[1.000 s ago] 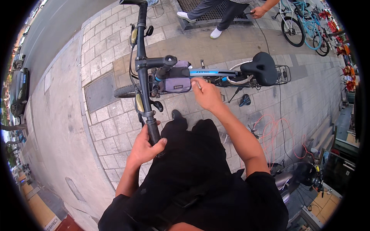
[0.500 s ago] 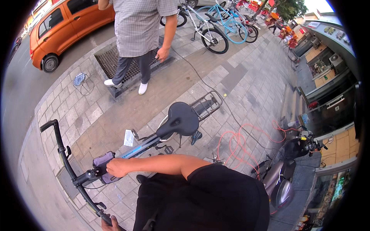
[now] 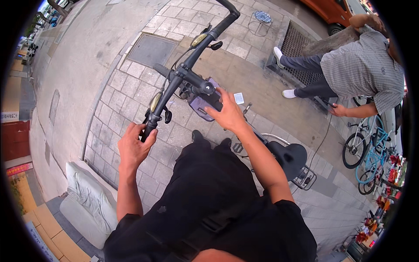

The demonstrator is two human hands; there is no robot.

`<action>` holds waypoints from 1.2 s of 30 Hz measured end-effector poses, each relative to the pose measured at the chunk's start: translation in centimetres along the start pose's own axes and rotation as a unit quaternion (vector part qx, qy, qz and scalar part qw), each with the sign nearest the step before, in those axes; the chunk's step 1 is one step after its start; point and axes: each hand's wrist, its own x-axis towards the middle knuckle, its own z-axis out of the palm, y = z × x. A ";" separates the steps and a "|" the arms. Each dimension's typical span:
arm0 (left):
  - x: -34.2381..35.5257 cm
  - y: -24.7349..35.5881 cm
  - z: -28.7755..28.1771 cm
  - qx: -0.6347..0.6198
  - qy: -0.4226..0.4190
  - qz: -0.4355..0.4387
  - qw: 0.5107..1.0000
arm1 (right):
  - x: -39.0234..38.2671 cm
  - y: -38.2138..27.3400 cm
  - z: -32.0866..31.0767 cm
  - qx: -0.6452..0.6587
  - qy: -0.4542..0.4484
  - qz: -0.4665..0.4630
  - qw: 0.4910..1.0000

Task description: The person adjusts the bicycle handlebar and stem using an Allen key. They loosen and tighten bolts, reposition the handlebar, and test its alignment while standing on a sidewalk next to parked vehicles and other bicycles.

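- The left hand (image 3: 133,143) curls its fingers round the handlebar grip (image 3: 149,129); firm pressure should steady the bicycle (image 3: 192,77).
- The right hand (image 3: 228,114) parts thumb and fingers widely at the purple bag (image 3: 199,106); no pinch shows.
- Bag sits behind the stem (image 3: 201,84), toward the pavement's (image 3: 102,131) left edge.

From where I stand, my left hand (image 3: 133,146) is on the handlebar (image 3: 185,67) grip at ten o'clock, my right hand (image 3: 230,112) at the frame bag (image 3: 198,108) at twelve; saddle (image 3: 289,159) and co-worker (image 3: 355,65) sit at two, parked bicycles (image 3: 357,150) towards three.
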 end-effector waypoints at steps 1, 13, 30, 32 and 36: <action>0.2 -0.1 0.0 0.008 0.015 0.003 1.000 | 1.2 -0.7 0.9 -0.012 0.008 -0.014 1.000; 4.8 -4.2 -1.1 -0.116 -0.011 0.020 0.993 | 10.4 -3.5 4.4 0.041 0.018 -0.068 0.997; 3.2 -2.0 4.3 -0.245 0.025 0.157 0.956 | 6.2 -18.6 0.3 0.324 -0.210 -0.435 0.813; 3.3 -2.3 3.9 -0.320 -0.026 0.088 0.943 | 7.7 -14.1 -1.7 0.236 -0.086 -0.475 0.843; 4.4 -0.6 3.8 -0.326 0.005 0.078 0.942 | 9.2 -3.3 0.0 0.147 -0.101 -0.247 0.952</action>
